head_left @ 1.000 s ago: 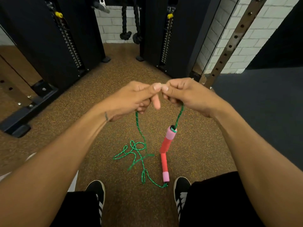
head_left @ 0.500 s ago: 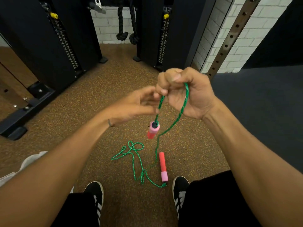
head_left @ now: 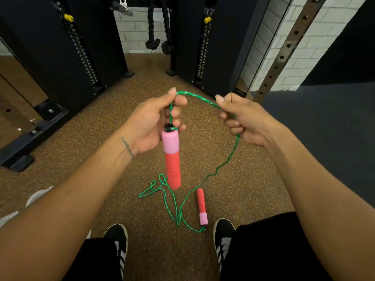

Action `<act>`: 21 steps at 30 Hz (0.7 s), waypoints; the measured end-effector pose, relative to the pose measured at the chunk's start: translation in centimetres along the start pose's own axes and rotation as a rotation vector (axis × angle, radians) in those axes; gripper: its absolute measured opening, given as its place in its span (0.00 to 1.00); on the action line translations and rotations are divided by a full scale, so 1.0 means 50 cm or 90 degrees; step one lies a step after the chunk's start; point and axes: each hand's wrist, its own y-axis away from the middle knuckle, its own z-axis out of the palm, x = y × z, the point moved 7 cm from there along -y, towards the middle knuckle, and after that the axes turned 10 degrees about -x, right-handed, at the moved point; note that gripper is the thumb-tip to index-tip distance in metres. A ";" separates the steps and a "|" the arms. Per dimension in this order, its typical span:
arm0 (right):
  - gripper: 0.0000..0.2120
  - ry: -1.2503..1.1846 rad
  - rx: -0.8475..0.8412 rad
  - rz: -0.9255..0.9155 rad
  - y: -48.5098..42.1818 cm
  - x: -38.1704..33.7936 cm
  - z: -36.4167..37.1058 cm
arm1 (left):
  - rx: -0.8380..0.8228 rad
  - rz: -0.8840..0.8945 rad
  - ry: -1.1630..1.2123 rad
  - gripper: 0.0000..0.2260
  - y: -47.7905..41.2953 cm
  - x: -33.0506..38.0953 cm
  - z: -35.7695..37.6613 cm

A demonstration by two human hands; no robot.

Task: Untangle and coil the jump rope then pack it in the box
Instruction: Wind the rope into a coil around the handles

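Note:
A green braided jump rope [head_left: 229, 157] has two red-and-pink foam handles. My left hand [head_left: 154, 122] pinches the rope just above one handle [head_left: 172, 159], which hangs upright below my fingers. From there the rope arcs over to my right hand [head_left: 241, 118], which grips it in curled fingers. It then drops to the floor, where a tangled stretch [head_left: 162, 189] lies loose. The second handle [head_left: 202, 207] lies on the floor between my shoes. No box is in view.
Brown speckled rubber floor [head_left: 101, 159] lies underfoot, with dark carpet [head_left: 324, 122] to the right. Black weight-stack machines [head_left: 81, 47] stand ahead left and centre, beside a perforated steel upright [head_left: 284, 51]. White cloth [head_left: 38, 196] lies at left. My black shoes [head_left: 119, 240] are below.
My hands have moved apart. The left hand took over the rope above the hanging handle, which now hangs lower and closer; a rope span stretches between both hands.

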 end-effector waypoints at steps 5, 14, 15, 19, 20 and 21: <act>0.08 0.140 0.025 0.043 -0.010 0.031 0.001 | 0.041 0.053 0.072 0.17 0.008 0.038 -0.029; 0.21 0.381 -0.082 0.022 -0.010 0.054 0.076 | -0.006 0.130 0.094 0.14 0.014 0.068 -0.010; 0.21 0.393 -0.092 0.013 -0.010 0.055 0.079 | 0.013 0.137 0.098 0.13 0.014 0.072 -0.016; 0.19 0.446 -0.120 -0.025 -0.009 0.056 0.098 | 0.034 0.138 0.059 0.13 0.011 0.069 -0.030; 0.18 0.459 -0.124 -0.033 -0.008 0.055 0.102 | 0.028 0.130 0.045 0.13 0.010 0.066 -0.029; 0.18 0.475 -0.130 -0.042 -0.006 0.054 0.107 | 0.027 0.119 0.020 0.14 0.009 0.062 -0.029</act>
